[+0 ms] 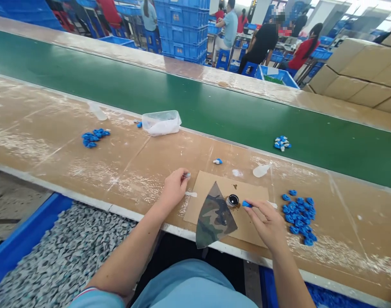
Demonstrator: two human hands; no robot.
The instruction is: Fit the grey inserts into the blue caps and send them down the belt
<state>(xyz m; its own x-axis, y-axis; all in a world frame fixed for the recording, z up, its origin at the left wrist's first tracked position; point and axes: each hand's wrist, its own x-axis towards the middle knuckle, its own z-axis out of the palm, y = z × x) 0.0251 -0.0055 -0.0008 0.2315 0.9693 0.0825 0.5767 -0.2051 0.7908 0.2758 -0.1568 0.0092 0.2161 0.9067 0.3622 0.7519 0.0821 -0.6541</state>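
Observation:
My left hand (174,188) pinches a small grey piece (187,175) above the left edge of a cardboard sheet (195,205). Between the fingertips of my right hand (268,220) is a small blue piece (247,204), just right of a small round pot of dark liquid (233,200). A camouflage-patterned cloth (214,216) lies over the sheet and hangs past the table's front edge. Several blue pieces (300,214) are heaped right of my right hand. One blue and white piece (217,161) sits behind the sheet.
A green belt (195,105) crosses behind, bearing blue and white pieces (282,143). On the table (140,167) are a clear tub (161,124), two white bottles (261,170) (97,112) and blue pieces (94,137). A bin of grey pieces (70,244) stands lower left. People sit beyond.

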